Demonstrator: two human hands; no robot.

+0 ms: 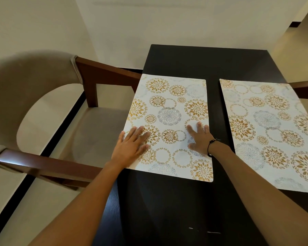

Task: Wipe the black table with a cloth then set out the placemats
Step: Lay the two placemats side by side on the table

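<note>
Fingers: both hands lie flat with fingers straight and spread, pressing down on the left mat [169, 125]; neither hand grasps anything.
Left hand: left hand [130, 147] rests at the mat's left edge, low in the centre of the frame, palm partly over the edge and fingertips pointing up the frame and slightly right.
Right hand: right hand [199, 139] rests near the mat's right edge, thumb pointing left across the mat; a dark wristband [211, 145] circles the wrist.
Key relation: the mat lies directly under both palms and stretches away from the fingertips toward the upper part of the frame; its long axis runs from bottom to top of the frame, tilted a little, so any nudge has to come as a slide from both palms together.
Nearer hand: both sit level on the lower third of the mat; neither is clearly closer to its middle.
Left mat look: white rectangle with rounded corners, printed with gold flower rounds and pale grey-blue rings; lies flat on the table [167, 210].
Right mat: right mat [267, 132], same print, sits at the right of the frame, apart from the first with a dark strip of table between them, its far right side running past the frame edge.
Cloth: none in view.
Stage, as I judge it: wiping seems done; mats being squared up.
Surroundings: chair [48, 107] with beige seat and brown wooden arms at the left of the frame.
</note>
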